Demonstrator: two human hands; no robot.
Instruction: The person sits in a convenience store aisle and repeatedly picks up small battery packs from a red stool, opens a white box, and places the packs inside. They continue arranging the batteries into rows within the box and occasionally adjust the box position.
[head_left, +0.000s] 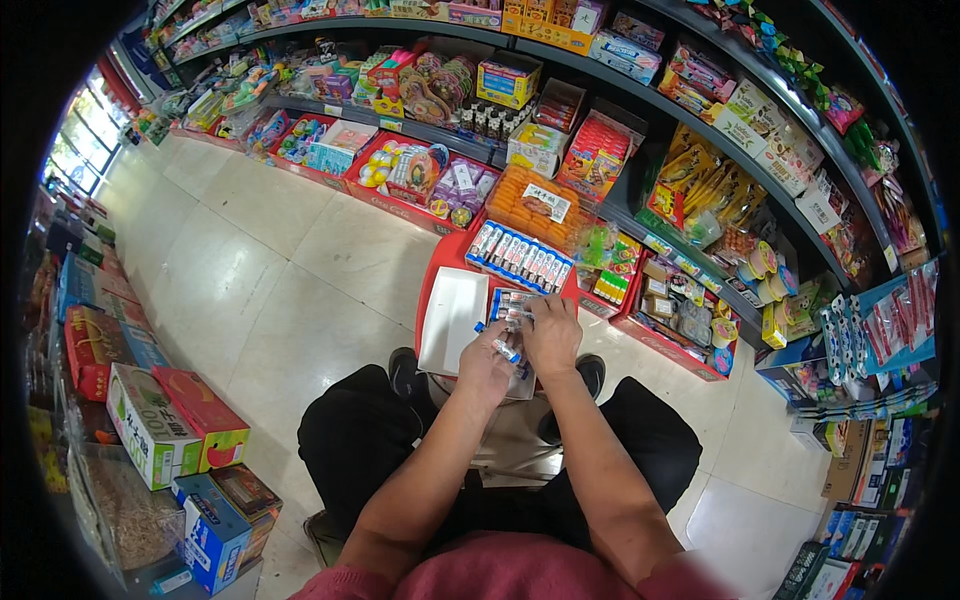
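My left hand (484, 366) holds small blue-and-white tubes (505, 350) between its thumb and fingers. Opposite it, my right hand (553, 337) reaches with bent fingers over a white box (521, 387) of similar tubes (512, 298); the fingers hide what they touch. To the left, a shallow white cardboard tray (452, 321) lies on a red stool or small table (433, 266). Just beyond the hands, a box packed with a row of blue-ended tubes (519, 256) rests at the far edge.
Shelves (450, 131) of packaged snacks and toys curve around the front and right. Red display bins (431, 217) line their foot. A clear tub of orange snacks (536, 206) stands beyond the tubes. Cartons (154, 427) are stacked at left. My knees (360, 427) flank the stool.
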